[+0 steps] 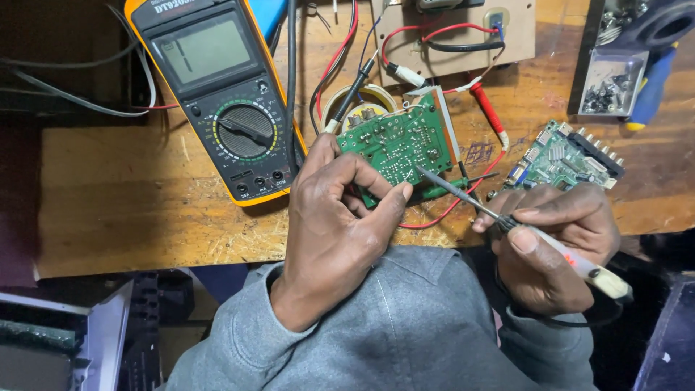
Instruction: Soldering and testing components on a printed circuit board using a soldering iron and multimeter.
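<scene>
My left hand grips a small green circuit board, tilted up on its edge above the wooden bench, thumb and fingers on its lower left corner. My right hand holds a soldering iron with a pale handle. Its thin metal tip rests on the board's lower right area. A black probe with a black lead touches the board's upper left corner.
A yellow and black digital multimeter lies at the upper left. A second green circuit board lies at the right. Red and black wires, a round solder tin and a parts tray sit behind on the wooden bench.
</scene>
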